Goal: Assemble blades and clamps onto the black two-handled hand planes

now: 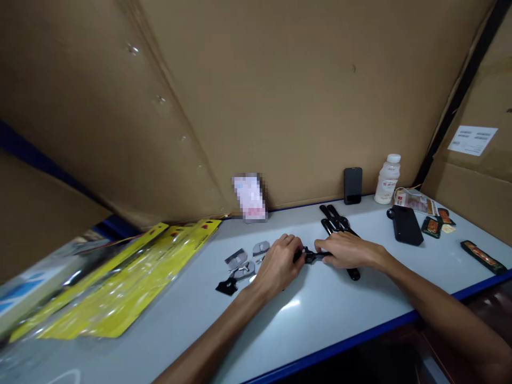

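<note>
My left hand (281,262) is closed around one end of a slim black hand tool (310,256) just above the tabletop. The fingers of my right hand (344,249) pinch the tool's other end. The tool's exact kind is hidden by my fingers. Beside and partly under my right hand lies a pile of black-handled tools (331,213). Left of my left hand are several loose flat metal pieces (237,258) and a small black piece (227,287).
Yellow-backed clear plastic packages (160,277) cover the left side. A pixelated card (251,197) leans on the cardboard wall (280,106). A black phone (352,185), a white bottle (388,178), a black case (407,225) and small food packets (432,226) stand or lie at right.
</note>
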`<state>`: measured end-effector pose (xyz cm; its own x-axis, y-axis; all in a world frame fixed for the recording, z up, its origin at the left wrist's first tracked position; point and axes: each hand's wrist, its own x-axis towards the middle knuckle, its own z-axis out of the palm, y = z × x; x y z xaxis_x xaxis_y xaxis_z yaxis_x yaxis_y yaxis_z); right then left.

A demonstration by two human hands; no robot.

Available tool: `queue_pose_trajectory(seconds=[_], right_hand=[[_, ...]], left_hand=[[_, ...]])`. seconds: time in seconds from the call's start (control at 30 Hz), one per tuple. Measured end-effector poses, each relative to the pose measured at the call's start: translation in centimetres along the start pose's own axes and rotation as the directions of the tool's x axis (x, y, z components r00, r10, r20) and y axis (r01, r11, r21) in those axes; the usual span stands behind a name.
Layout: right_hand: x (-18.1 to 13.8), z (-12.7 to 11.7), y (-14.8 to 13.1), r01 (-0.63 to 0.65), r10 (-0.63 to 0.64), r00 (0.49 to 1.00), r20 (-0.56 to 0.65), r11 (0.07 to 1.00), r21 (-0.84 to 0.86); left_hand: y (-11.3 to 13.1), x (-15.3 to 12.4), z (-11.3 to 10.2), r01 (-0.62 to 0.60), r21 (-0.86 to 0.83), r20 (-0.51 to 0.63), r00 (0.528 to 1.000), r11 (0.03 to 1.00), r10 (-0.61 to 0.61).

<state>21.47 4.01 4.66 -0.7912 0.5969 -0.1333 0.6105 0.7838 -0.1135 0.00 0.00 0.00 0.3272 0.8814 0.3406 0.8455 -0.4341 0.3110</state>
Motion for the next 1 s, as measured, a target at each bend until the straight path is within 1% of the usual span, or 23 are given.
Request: queue_pose_trajectory(seconds=[0.1,0.17,0.2,0.27,0.33,0.37,0.4,0.47,0.57,0.6,0.67,0.77,0.9,1.0], right_hand=[[0.0,0.0,0.0,0.001,-0.001,1.000,0.009,1.000,-0.004],[0.1,-0.1,-0.1,-0.002,0.002,1.000,0.014,1.000,0.003],[0.1,-0.2,-0.1,-0.005,0.005,1.000,0.016,1.000,0.008],[0.0,-0.2,-0.1,-0.009,0.009,1.000,0.017,1.000,0.013],[0.0,-0.2,-0.2,-0.013,0.013,1.000,0.014,1.000,0.012],[0.0,-0.2,-0.1,-0.015,0.014,1.000,0.013,1.000,0.009],[0.0,-0.1,-0.1,-0.013,0.013,1.000,0.010,1.000,0.008],[0.0,0.0,0.0,-0.004,0.004,1.000,0.001,1.000,0.010],[0.1,0.2,0.2,0.010,-0.010,1.000,-0.007,1.000,0.020],[0.1,0.2,0.2,0.008,-0.008,1.000,-0.007,1.000,0.019],[0.1,0.2,0.2,0.001,-0.001,1.000,-0.003,1.000,0.014],[0.0,0.0,0.0,0.001,-0.001,1.000,0.003,1.000,0.003],[-0.2,-0.3,-0.2,0.010,-0.010,1.000,-0.006,1.000,-0.025],[-0.2,-0.3,-0.2,0.007,-0.007,1.000,-0.012,0.999,-0.036]], left_hand=[[-0.3,0.0,0.0,-0.093,-0.060,0.007,0.996,0.994,0.094],[-0.6,0.0,0.0,-0.132,-0.131,-0.008,0.991,0.983,0.132],[-0.6,0.0,0.0,-0.128,-0.160,-0.027,0.992,0.979,0.125],[-0.6,0.0,0.0,-0.067,-0.178,-0.077,0.996,0.982,0.054],[-0.5,0.0,0.0,0.020,-0.141,-0.105,0.994,0.990,-0.035],[-0.5,0.0,0.0,0.045,-0.119,-0.100,0.993,0.992,-0.057],[-0.4,0.0,0.1,0.048,-0.105,-0.084,0.995,0.993,-0.057],[-0.4,0.0,0.1,0.000,-0.112,-0.042,0.999,0.994,-0.005],[-0.4,0.0,0.1,-0.088,-0.194,-0.020,0.996,0.977,0.086],[-0.5,0.1,0.1,-0.090,-0.218,-0.032,0.996,0.972,0.085],[-0.8,0.1,0.0,-0.053,-0.237,-0.063,0.997,0.970,0.039],[-1.5,0.1,-0.2,0.022,-0.201,-0.076,0.996,0.979,-0.038],[-2.1,0.1,-0.4,0.071,-0.141,-0.029,0.997,0.987,-0.076],[-2.1,0.2,-0.6,0.058,-0.116,0.004,0.998,0.992,-0.058]])
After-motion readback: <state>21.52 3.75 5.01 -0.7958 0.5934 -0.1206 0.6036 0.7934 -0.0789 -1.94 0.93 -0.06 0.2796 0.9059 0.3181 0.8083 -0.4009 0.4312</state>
